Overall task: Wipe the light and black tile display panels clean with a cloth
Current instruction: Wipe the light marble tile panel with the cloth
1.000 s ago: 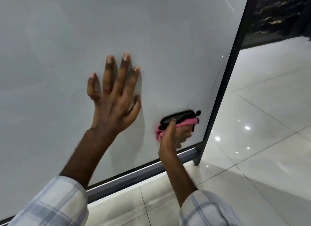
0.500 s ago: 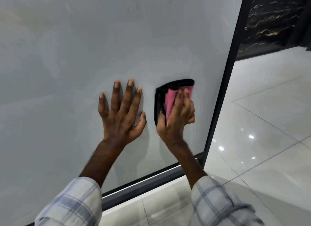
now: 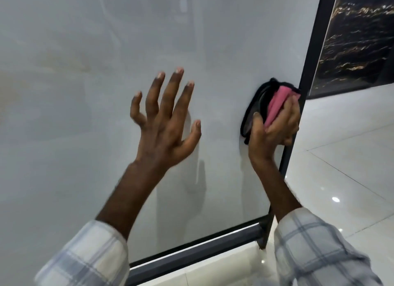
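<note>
Nearest to the camera are two checked sleeves, the left sleeve (image 3: 85,256) at 7 o'clock of the view and the right sleeve (image 3: 315,249) at 5 o'clock. From them two bare forearms reach up toward the panel.

The left hand (image 3: 168,123) is in the middle of the view. Its grip is apart: five fingers are spread and a little bent, they hold nothing and point toward 12 o'clock. I cannot tell if the fingertips touch the panel.

The right hand (image 3: 275,128) is at 3 o'clock from the left hand. Its grip is clamped on the one cloth (image 3: 277,102), which is pink with a black border and is bunched together. The cloth is against the light panel (image 3: 106,72), near its right edge and touching the dark frame (image 3: 315,40). The long axis of the cloth is steep: the lower end points to 7 o'clock and the upper end to 1 o'clock.

There are two panels. The light panel is glossy and fills most of the view; the frame borders it on the right and below. The black panel (image 3: 358,40), with gold veins, stands farther away, at 2 o'clock from the cloth. The shiny white floor (image 3: 351,158) lies at 4 o'clock.
</note>
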The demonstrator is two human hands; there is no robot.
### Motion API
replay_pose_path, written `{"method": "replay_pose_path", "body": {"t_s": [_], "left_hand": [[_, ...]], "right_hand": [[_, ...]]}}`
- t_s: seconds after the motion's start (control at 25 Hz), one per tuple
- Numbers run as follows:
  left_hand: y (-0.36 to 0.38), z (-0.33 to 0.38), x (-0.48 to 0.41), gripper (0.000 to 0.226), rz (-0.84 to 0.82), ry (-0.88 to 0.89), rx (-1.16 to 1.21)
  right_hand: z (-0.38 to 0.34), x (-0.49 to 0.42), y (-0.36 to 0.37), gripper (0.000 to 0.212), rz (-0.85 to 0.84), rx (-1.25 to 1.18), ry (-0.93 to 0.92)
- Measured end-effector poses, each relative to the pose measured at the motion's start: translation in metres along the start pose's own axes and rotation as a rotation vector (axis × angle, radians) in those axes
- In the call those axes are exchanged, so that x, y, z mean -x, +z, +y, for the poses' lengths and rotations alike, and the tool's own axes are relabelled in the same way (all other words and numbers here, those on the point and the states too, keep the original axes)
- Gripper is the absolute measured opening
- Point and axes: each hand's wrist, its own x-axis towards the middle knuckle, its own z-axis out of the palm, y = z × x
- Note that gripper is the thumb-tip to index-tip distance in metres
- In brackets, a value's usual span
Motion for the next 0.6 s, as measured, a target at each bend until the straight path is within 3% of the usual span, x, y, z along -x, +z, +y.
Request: {"method": "replay_pose_path", "body": {"t_s": [0.04, 0.16, 0.2, 0.24, 0.32, 0.36, 0.4, 0.48, 0.52, 0.56, 0.6], "left_hand": [[0.004, -0.006, -0.013, 0.065, -0.008, 0.025, -0.016], [0.018, -0.012, -0.017, 0.071, -0.046, 0.082, -0.120], [0.021, -0.012, -0.013, 0.073, -0.056, 0.101, -0.143], [0.024, -0.012, -0.010, 0.074, -0.064, 0.113, -0.159], [0.027, -0.012, -0.010, 0.076, -0.056, 0.119, -0.181], [0.028, -0.010, -0.011, 0.077, -0.051, 0.111, -0.190], [0.029, -0.009, -0.010, 0.078, -0.048, 0.103, -0.197], [0.030, -0.007, -0.008, 0.079, -0.034, 0.116, -0.196], [0.030, -0.007, -0.008, 0.079, -0.031, 0.121, -0.191], [0.030, -0.007, -0.009, 0.079, -0.028, 0.121, -0.188], [0.030, -0.008, -0.010, 0.079, -0.025, 0.115, -0.190]], "right_hand": [[-0.021, 0.003, 0.005, 0.083, -0.001, 0.048, 0.028], [-0.022, 0.016, 0.006, 0.085, -0.246, 0.211, -0.642], [-0.020, -0.004, 0.000, 0.083, -0.250, 0.192, -0.681], [-0.020, -0.026, 0.000, 0.081, -0.149, 0.120, -0.515], [-0.041, -0.046, 0.006, 0.078, 0.042, -0.077, 0.001], [-0.057, -0.043, 0.009, 0.080, 0.050, -0.069, 0.067], [-0.067, -0.032, 0.011, 0.082, -0.012, -0.001, -0.073], [-0.054, -0.024, 0.008, 0.083, -0.204, 0.164, -0.603], [-0.050, -0.043, 0.003, 0.082, -0.249, 0.181, -0.716], [-0.051, -0.065, 0.000, 0.082, -0.207, 0.142, -0.631], [-0.056, -0.082, 0.003, 0.081, -0.118, 0.063, -0.403]]}}
